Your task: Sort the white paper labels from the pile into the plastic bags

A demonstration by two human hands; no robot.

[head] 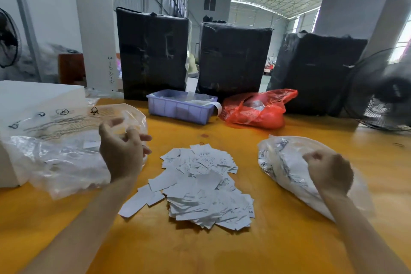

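Note:
A loose pile of white paper labels (200,184) lies in the middle of the yellow table (222,251). To its left is a crumpled clear plastic bag (66,162) with printed symbols and a few labels inside. My left hand (123,151) hovers over this bag's right edge, fingers loosely curled and holding nothing. To the pile's right lies a second clear plastic bag (282,162), full of labels. My right hand (329,171) rests on top of it with its fingers curled in; I see nothing between them.
A lilac plastic bin (178,109) and a red plastic bag (255,111) sit behind the pile. Three black wrapped bales (153,55) stand along the table's far edge. A white foam block (33,98) is at the far left, a black fan (382,91) at the far right.

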